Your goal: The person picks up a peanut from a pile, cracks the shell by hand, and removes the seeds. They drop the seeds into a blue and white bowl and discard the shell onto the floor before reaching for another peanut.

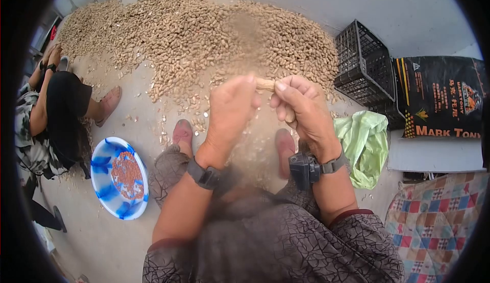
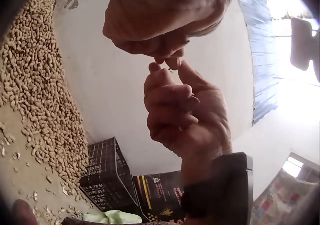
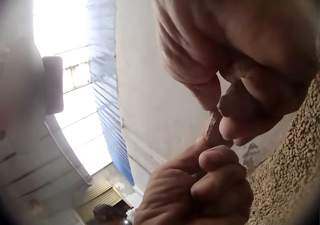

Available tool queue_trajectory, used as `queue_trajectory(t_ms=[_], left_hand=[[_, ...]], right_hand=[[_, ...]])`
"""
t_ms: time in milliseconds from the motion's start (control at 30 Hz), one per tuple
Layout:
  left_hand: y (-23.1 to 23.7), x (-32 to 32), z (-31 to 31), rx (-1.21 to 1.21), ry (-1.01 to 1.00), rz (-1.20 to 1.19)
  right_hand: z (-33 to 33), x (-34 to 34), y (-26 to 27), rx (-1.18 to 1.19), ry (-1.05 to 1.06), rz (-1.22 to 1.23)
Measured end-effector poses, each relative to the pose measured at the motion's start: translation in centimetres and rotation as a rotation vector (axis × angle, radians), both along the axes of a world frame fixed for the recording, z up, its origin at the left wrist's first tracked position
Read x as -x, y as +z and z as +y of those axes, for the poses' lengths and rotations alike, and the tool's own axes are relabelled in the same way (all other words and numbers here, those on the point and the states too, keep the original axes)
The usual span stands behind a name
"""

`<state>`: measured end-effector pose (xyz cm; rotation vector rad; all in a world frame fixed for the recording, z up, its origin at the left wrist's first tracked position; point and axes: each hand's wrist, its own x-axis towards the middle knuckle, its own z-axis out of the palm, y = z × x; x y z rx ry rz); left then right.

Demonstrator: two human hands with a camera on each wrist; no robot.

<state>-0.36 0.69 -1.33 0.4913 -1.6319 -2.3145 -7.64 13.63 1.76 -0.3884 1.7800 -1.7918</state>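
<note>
An unshelled peanut [image 1: 265, 84] spans the gap between my two hands, over the floor. My left hand [image 1: 230, 113] pinches its left end, and my right hand [image 1: 304, 105] grips the other end between thumb and forefinger. Against the curled lower fingers of the right hand sits a second peanut [image 1: 290, 115]. Seen from the right wrist, the pinched peanut [image 3: 212, 125] shows its ridged shell, with the left hand [image 3: 200, 192] below it. The left wrist view has the fingertips of both hands meeting, hiding most of the peanut.
A large peanut heap [image 1: 204, 33] lies along the wall. To the left stands a blue-and-white basin [image 1: 102, 163] with shelled kernels [image 1: 127, 175]; beyond it sits another person [image 1: 61, 99]. On the right are a black crate [image 1: 365, 63], a green bag [image 1: 362, 148] and a black sack [image 1: 441, 96].
</note>
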Motion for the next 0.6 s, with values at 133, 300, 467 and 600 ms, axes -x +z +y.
queue_trajectory(t_ms=[133, 300, 467, 600], left_hand=[[0.1, 0.2, 0.3, -0.086, -0.005, 0.072], [0.6, -0.1, 0.7, -0.035, -0.036, 0.183], [0.5, -0.3, -0.1, 0.018, -0.108, 0.230], [0.6, -0.7, -0.5, 0.169, -0.174, 0.122]], right_hand=[[0.1, 0.1, -0.4, 0.102, 0.010, -0.115], [0.0, -0.1, -0.8, 0.294, 0.061, -0.329], [-0.1, -0.4, 0.0, 0.205, 0.080, -0.253], [0.0, -0.1, 1.1, 0.045, -0.074, 0.099]])
